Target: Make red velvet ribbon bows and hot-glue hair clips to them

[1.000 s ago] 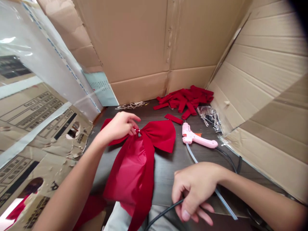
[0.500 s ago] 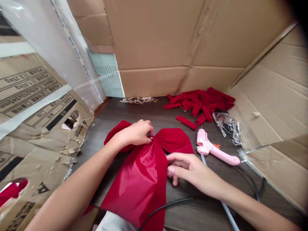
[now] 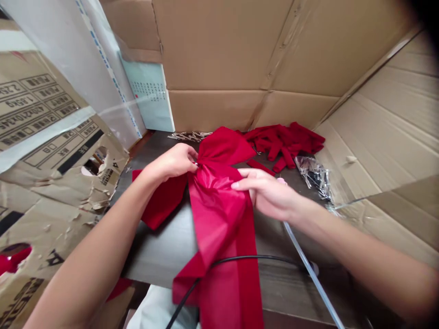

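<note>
A large red fabric bow (image 3: 219, 205) is lifted off the dark wooden table (image 3: 161, 256), its loops spread left and up and its tails hanging toward me. My left hand (image 3: 173, 162) pinches the bow at its knot, fingers closed. My right hand (image 3: 264, 192) grips the upper part of the tails just below the knot, fingers curled on the fabric. Most of the pink glue gun lies hidden behind my right hand.
A pile of red fabric strips (image 3: 288, 141) lies at the back right, with a clear bag of metal clips (image 3: 313, 173) beside it. Loose silver clips (image 3: 188, 135) lie at the back. Cardboard walls surround the table. A black cord (image 3: 240, 262) and a clear glue stick (image 3: 310, 274) cross the front.
Both hands have raised the bow off the table and tilted it. My right hand moved from the table's front to the tails and took hold of them.
</note>
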A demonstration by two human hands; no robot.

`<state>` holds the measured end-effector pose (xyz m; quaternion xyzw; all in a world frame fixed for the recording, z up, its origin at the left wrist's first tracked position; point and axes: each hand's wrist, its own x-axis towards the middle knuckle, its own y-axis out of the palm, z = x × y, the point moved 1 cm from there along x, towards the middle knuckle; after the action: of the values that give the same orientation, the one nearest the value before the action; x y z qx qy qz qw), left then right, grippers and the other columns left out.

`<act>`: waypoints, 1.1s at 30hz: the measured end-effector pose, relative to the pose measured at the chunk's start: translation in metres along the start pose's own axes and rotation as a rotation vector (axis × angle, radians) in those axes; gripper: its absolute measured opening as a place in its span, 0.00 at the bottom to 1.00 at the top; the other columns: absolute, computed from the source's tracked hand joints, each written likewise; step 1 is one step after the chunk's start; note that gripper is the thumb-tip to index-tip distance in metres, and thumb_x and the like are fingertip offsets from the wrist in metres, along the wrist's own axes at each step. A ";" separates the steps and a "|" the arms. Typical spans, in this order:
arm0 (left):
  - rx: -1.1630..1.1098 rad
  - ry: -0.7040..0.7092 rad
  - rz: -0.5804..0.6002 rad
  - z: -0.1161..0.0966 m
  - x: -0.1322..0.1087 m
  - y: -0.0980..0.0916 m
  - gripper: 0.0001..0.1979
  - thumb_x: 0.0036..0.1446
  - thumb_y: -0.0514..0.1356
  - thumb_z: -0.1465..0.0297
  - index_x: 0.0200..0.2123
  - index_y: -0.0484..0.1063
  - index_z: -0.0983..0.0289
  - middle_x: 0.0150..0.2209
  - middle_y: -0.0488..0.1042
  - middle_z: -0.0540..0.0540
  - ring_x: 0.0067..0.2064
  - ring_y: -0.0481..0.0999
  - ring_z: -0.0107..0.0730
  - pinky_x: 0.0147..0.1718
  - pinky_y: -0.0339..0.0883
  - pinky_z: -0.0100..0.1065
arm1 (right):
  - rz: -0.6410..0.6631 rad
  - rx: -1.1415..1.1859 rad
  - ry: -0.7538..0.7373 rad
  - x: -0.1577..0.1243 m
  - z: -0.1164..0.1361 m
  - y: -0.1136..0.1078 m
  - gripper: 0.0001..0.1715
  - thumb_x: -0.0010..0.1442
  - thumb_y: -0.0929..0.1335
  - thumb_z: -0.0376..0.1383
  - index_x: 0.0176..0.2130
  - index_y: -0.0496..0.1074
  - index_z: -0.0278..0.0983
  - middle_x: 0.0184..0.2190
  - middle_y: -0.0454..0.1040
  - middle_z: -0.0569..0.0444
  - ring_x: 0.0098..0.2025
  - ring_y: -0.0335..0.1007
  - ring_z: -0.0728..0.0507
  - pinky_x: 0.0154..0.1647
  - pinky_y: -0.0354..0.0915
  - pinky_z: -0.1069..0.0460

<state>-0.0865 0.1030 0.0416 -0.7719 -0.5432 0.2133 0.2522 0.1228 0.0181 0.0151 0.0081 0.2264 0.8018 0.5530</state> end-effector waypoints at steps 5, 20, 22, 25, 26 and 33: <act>-0.239 -0.067 0.178 0.007 -0.005 -0.013 0.09 0.33 0.67 0.80 0.23 0.76 0.66 0.25 0.77 0.52 0.27 0.76 0.34 0.28 0.67 0.30 | -0.162 -0.399 -0.273 0.030 0.050 -0.030 0.19 0.38 0.78 0.28 0.33 0.76 0.36 0.26 0.78 0.58 0.28 0.73 0.50 0.31 0.66 0.56; -0.981 0.205 0.302 -0.007 -0.018 -0.025 0.10 0.39 0.71 0.70 0.26 0.77 0.70 0.25 0.78 0.54 0.26 0.76 0.30 0.30 0.70 0.28 | -0.162 -0.644 -0.366 0.054 0.053 -0.048 0.15 0.48 0.75 0.42 0.34 0.78 0.35 0.30 0.79 0.54 0.30 0.73 0.46 0.33 0.67 0.52; -0.952 0.225 0.265 -0.009 -0.019 -0.028 0.10 0.37 0.71 0.71 0.25 0.76 0.70 0.23 0.77 0.53 0.23 0.74 0.27 0.27 0.68 0.27 | -0.194 -0.747 -0.400 0.053 0.061 -0.047 0.14 0.47 0.75 0.42 0.33 0.77 0.35 0.27 0.78 0.55 0.28 0.70 0.46 0.30 0.65 0.53; -0.936 0.235 0.259 -0.011 -0.020 -0.031 0.10 0.38 0.70 0.71 0.25 0.75 0.70 0.24 0.77 0.56 0.25 0.76 0.31 0.30 0.71 0.30 | -0.235 -0.942 -0.465 0.051 0.078 -0.045 0.11 0.48 0.73 0.39 0.32 0.75 0.35 0.24 0.75 0.56 0.25 0.67 0.47 0.26 0.61 0.54; -0.933 0.226 0.260 -0.011 -0.020 -0.031 0.10 0.39 0.70 0.71 0.26 0.75 0.70 0.25 0.78 0.57 0.27 0.77 0.33 0.31 0.72 0.32 | -0.250 -1.017 -0.501 0.051 0.084 -0.044 0.09 0.49 0.72 0.37 0.32 0.75 0.35 0.24 0.74 0.56 0.25 0.66 0.47 0.26 0.60 0.53; -0.844 0.079 0.216 -0.007 -0.038 -0.021 0.10 0.48 0.68 0.63 0.31 0.76 0.64 0.26 0.77 0.59 0.27 0.76 0.38 0.26 0.68 0.35 | -0.532 -1.606 -0.902 0.052 0.145 -0.034 0.15 0.48 0.65 0.24 0.34 0.75 0.38 0.33 0.77 0.50 0.37 0.70 0.39 0.39 0.64 0.45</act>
<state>-0.1100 0.0715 0.0621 -0.8672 -0.4890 -0.0320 -0.0887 0.1705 0.1254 0.1201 -0.1170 -0.6308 0.4872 0.5925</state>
